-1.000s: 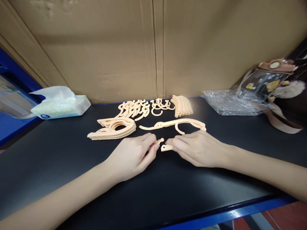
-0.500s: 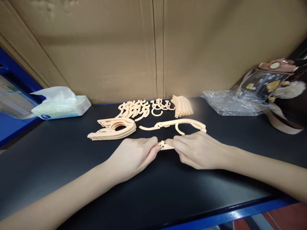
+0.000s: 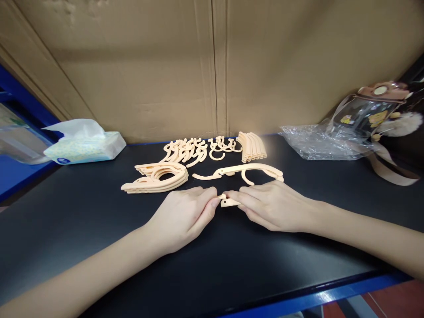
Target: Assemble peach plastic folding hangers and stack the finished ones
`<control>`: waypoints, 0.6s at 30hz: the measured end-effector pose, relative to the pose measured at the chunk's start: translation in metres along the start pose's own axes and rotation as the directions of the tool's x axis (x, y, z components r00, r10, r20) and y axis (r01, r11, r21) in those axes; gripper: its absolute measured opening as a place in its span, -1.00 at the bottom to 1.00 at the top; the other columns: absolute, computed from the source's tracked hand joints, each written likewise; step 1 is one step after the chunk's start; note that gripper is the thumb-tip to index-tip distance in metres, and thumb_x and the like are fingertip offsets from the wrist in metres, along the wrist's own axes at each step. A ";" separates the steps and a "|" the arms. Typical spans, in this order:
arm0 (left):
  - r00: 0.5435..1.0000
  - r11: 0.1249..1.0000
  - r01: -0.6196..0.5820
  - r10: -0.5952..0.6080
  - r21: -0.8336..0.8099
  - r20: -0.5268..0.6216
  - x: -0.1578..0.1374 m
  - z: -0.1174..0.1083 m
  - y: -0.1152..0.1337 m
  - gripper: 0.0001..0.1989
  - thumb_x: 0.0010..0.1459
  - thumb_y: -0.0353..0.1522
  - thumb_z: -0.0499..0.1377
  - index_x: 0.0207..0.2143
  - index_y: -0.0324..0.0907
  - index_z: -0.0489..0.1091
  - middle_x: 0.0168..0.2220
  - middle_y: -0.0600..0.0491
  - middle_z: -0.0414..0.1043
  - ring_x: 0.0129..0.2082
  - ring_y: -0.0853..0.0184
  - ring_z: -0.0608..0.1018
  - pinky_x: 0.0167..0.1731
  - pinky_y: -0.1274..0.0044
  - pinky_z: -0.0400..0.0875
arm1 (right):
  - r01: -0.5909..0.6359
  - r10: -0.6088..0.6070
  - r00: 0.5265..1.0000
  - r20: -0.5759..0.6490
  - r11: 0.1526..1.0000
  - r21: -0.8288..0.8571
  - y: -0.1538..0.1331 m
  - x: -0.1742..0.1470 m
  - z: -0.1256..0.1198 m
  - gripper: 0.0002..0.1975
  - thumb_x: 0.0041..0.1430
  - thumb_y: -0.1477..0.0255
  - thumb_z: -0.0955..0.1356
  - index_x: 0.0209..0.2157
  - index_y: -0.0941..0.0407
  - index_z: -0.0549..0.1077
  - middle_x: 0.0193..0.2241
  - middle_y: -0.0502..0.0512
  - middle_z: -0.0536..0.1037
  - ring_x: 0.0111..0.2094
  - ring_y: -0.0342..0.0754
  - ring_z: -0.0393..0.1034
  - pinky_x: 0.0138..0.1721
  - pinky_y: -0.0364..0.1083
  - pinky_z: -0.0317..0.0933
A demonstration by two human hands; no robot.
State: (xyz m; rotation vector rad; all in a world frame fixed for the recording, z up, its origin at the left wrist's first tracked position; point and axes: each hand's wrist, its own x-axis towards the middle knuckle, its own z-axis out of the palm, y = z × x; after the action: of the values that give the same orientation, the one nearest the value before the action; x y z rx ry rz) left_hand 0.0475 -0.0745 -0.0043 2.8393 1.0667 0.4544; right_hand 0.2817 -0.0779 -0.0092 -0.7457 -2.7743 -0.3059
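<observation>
My left hand (image 3: 183, 216) is closed, thumb and forefinger pinching a small cream hanger part (image 3: 221, 197) that is mostly hidden by the fingers. Facing it, my right hand (image 3: 276, 206) grips a cream hanger arm (image 3: 230, 202); only its end with a small dark hole shows. The two pieces meet or nearly meet between my fingertips; whether they are joined I cannot tell. Just behind my hands lies a hanger (image 3: 247, 168) with its arms and a curved hook. To its left sits a stack of folded hangers (image 3: 159, 177).
Loose hooks (image 3: 220, 145), curved arms (image 3: 183, 151) and a row of arms (image 3: 252, 146) lie at the back. A tissue pack (image 3: 86, 148) stands left. A clear plastic bag (image 3: 324, 143) and a strapped bottle (image 3: 374, 112) are right. Cardboard (image 3: 159, 66) walls the black table (image 3: 212, 274).
The piece in my left fingers has shifted slightly against the hanger arm, whose holed end now shows more separately. Both hands have barely moved; the things on the table stay put.
</observation>
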 end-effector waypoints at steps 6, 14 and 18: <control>1.000 0.999 -0.016 0.015 -0.046 -0.009 0.002 0.000 0.000 -0.68 0.35 -0.33 -0.20 -0.48 -0.15 0.11 -0.56 0.15 0.23 -0.59 0.40 0.32 -0.55 0.55 0.09 | -0.012 0.013 0.999 0.047 1.000 -0.011 -0.001 -0.001 0.000 -0.67 0.28 0.50 0.14 -0.01 0.25 0.38 -0.38 0.11 0.52 -0.43 -0.10 0.42 -0.47 -0.14 0.15; 0.998 0.997 -0.020 0.024 -0.074 0.054 0.002 0.000 0.000 -0.71 0.34 -0.34 -0.20 -0.46 -0.15 0.10 -0.57 0.17 0.23 -0.61 0.42 0.31 -0.56 0.56 0.07 | -0.055 0.054 0.996 0.064 0.998 0.010 0.003 -0.001 0.001 -0.67 0.27 0.49 0.17 0.01 0.20 0.38 -0.45 0.02 0.47 -0.55 -0.17 0.29 -0.55 -0.14 -0.05; 0.998 0.998 -0.006 0.010 -0.060 0.056 0.002 0.001 -0.001 -0.71 0.33 -0.32 -0.21 -0.45 -0.15 0.11 -0.58 0.17 0.24 -0.62 0.42 0.32 -0.57 0.56 0.07 | -0.046 0.043 0.997 0.060 0.997 0.056 0.002 0.000 0.001 -0.68 0.28 0.48 0.16 -0.01 0.21 0.38 -0.43 0.05 0.48 -0.49 -0.14 0.35 -0.50 -0.14 0.03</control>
State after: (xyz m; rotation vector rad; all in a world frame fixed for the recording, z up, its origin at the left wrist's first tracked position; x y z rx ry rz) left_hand 0.0486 -0.0720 -0.0053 2.7872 1.0148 0.3981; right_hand 0.2831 -0.0759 -0.0094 -0.8135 -2.8039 -0.1973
